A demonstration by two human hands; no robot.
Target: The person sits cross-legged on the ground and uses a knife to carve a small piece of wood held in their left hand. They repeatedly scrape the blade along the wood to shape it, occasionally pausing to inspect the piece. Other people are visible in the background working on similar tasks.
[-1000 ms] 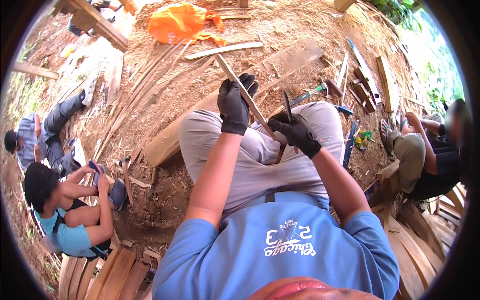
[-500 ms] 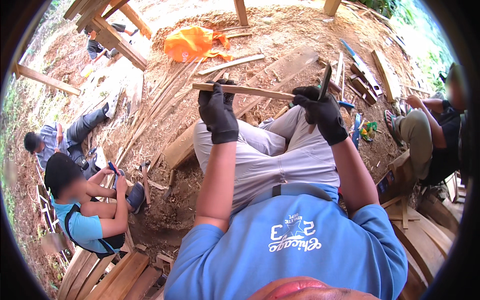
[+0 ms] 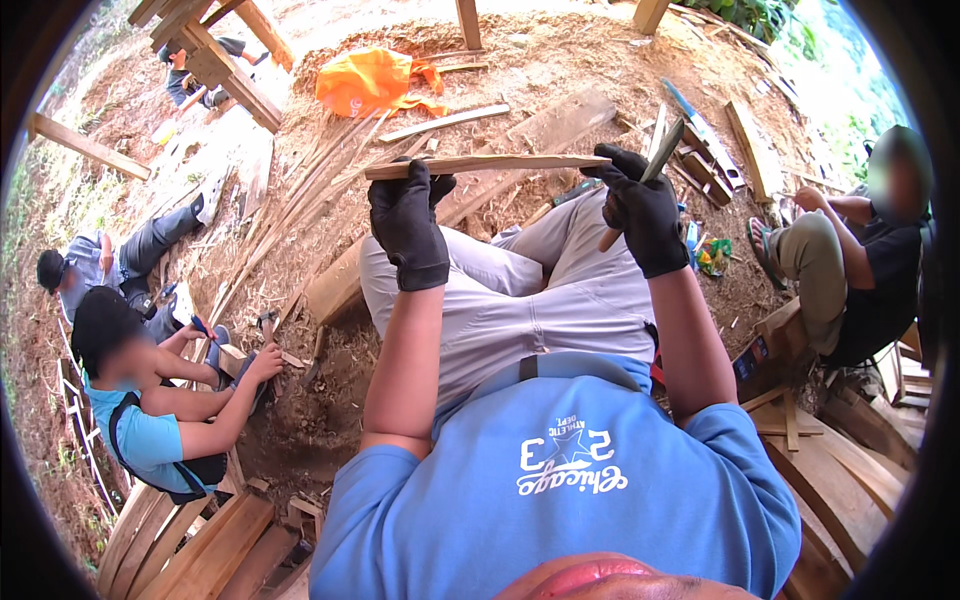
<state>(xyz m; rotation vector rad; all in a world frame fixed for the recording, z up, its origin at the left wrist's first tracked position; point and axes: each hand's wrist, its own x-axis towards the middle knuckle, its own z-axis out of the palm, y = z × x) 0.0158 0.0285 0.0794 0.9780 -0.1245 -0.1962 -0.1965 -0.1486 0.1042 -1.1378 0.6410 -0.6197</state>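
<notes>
A thin wooden strip [image 3: 500, 163] lies level across the view above my knees. My left hand [image 3: 408, 222], in a black glove, grips its left part. My right hand [image 3: 640, 205], also in a black glove, touches the strip's right end and is closed on a knife [image 3: 655, 165] with a wooden handle, its blade pointing up and to the right. Below both hands are my grey trousers [image 3: 540, 290] and blue shirt.
A wooden block [image 3: 335, 290] lies on the dirt by my left knee. An orange bag [image 3: 375, 80] and loose wood strips [image 3: 300, 190] lie further off. A person in blue [image 3: 150, 400] crouches at left; another person [image 3: 860, 260] sits at right. Planks [image 3: 200, 540] are stacked at lower left.
The strip has swung from steeply tilted to level. My hands have moved apart to its two ends, and the knife has risen to the strip's right end.
</notes>
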